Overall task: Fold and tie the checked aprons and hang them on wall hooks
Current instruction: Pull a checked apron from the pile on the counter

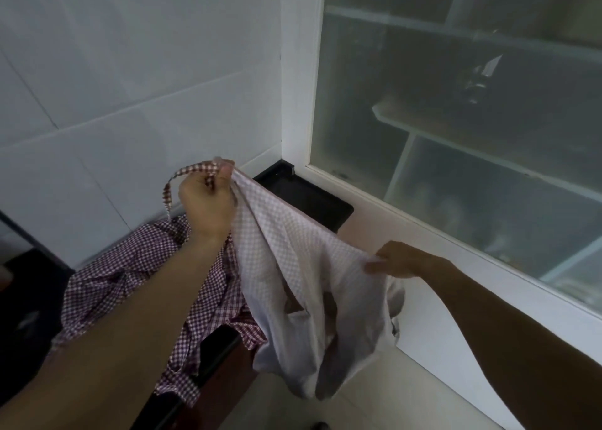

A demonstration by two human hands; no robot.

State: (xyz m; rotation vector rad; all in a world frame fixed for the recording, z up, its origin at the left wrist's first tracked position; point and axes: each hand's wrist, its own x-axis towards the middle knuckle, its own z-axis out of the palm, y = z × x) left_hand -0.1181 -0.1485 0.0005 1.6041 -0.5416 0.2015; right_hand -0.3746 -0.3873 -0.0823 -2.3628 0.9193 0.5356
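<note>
- Left hand (205, 198): grip closed on apron (293, 266) corner and strap (182, 175).
- Right hand (395, 260): pinching opposite edge; cloth hanging between, pale side out.
- Further aprons (130, 283): heaped on worktop (215, 348).
- Step: spreading before folding. Next: edges brought together.

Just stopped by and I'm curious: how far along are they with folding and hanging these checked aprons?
Early on. Nothing looks finished: no folded, tied or hung apron and no hook shows in this view. In hand: the left hand grips a strap and top edge of one apron, the right hand pinches its other edge, spreading it. Left: a crumpled pile of aprons waits below.
</note>
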